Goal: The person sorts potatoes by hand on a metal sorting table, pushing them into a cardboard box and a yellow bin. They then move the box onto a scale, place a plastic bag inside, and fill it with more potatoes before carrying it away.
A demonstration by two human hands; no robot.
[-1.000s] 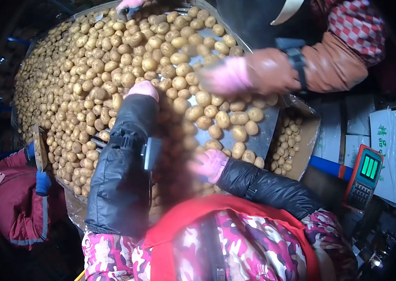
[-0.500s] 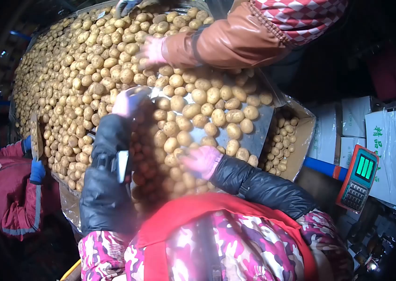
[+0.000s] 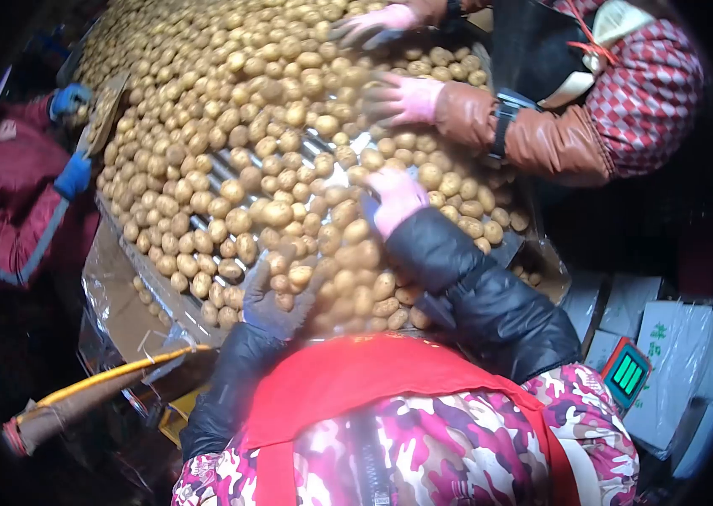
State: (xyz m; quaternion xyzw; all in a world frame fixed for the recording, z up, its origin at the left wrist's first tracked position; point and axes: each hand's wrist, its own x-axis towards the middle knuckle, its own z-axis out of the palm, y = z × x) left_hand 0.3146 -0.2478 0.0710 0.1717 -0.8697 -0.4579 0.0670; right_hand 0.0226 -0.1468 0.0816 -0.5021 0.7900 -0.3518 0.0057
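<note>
Many potatoes (image 3: 238,221) cover the sorting table. My left hand (image 3: 279,305), in a grey-palmed glove, lies palm up at the near edge. Its fingers and thumb are apart, with a few potatoes resting against them. In a pink glove with a dark palm side, my right hand (image 3: 398,202) reaches over the middle of the potatoes, slightly blurred. Its fingers point forward and left, apart from the thumb, and touch potatoes. Between my hands lies a heap of potatoes (image 3: 349,261), smeared by motion.
Across the table, a co-worker's two pink-gloved hands (image 3: 407,99) are over the potatoes. Another person in blue gloves (image 3: 75,175) holds a flat board (image 3: 107,114) at left. Metal rollers (image 3: 226,169) show through gaps. A scale display (image 3: 626,374) and white cartons (image 3: 668,354) stand at right.
My view has shifted. My left hand has come back toward my body and turned palm up; my right hand has reached farther forward. A second hand of the co-worker opposite now shows fully.
</note>
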